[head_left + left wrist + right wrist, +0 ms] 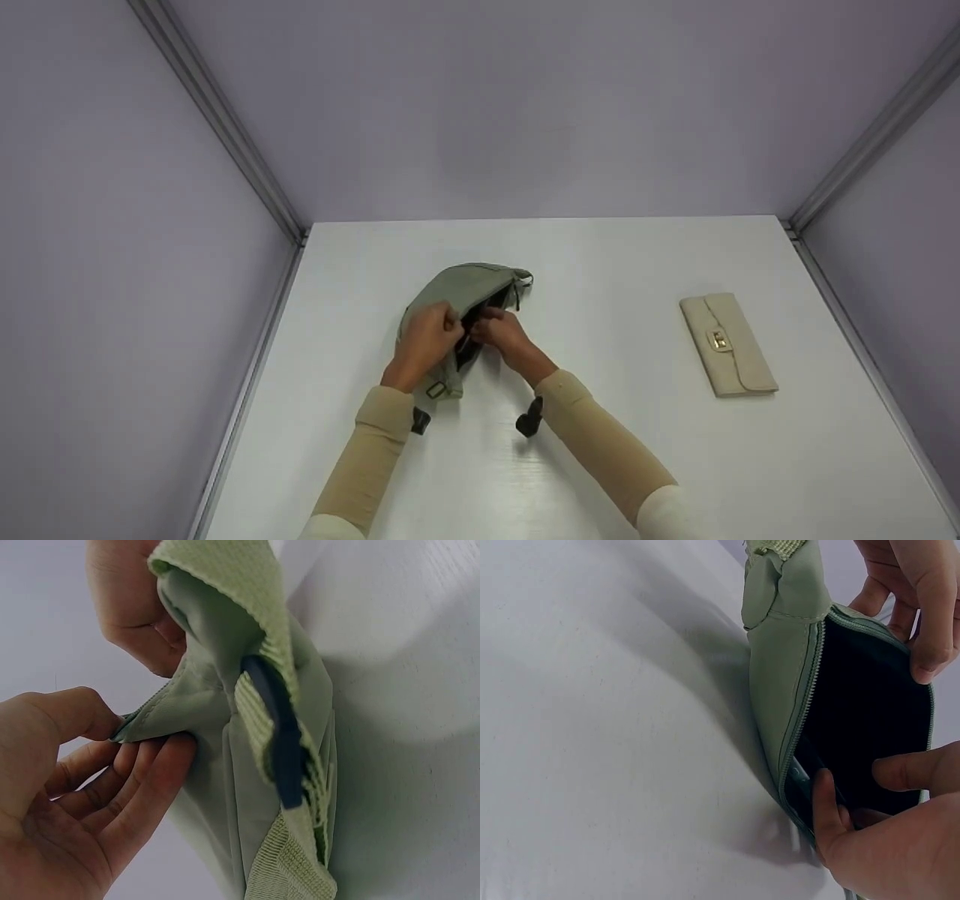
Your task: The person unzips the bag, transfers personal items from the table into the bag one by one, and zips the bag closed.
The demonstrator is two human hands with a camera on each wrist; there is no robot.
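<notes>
Head view: left hand (426,335) and right hand (501,334) pinch the green pouch's (457,289) zipper edges with curled fingers, spreading its mouth on the table (600,450), beige wallet (726,343) apart.

Two bare hands, the left hand (424,337) and the right hand (504,335), emerge from close-fitting tan sleeves (600,439) that run smooth from wrist to upper forearm, where each sleeve meets a paler, cream-white layer near the elbow. No rings or watch show.
</notes>
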